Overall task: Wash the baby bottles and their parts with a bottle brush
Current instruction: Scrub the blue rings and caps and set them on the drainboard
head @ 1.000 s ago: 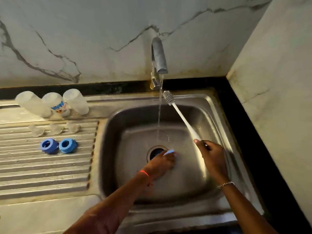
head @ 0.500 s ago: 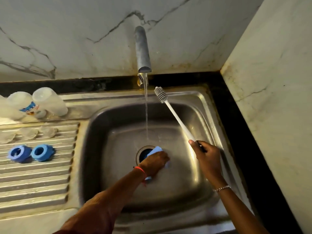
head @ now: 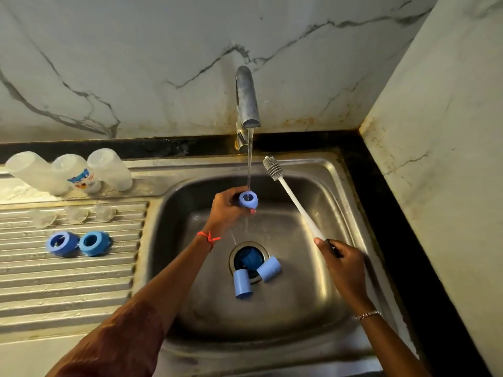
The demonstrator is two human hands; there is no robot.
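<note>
Gripping the blue ring (head: 248, 200), left hand (head: 226, 210) fingers (head: 231, 192) curl behind it.

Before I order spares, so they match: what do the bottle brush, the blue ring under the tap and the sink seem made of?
The bottle brush: white, smooth plastic handle; grey head with moulded ribs, not bristles, probably matt silicone or rubber. The blue ring in the left hand: opaque, likely hard plastic. The sink: brushed stainless steel, judging by its dull grey reflections.
</note>
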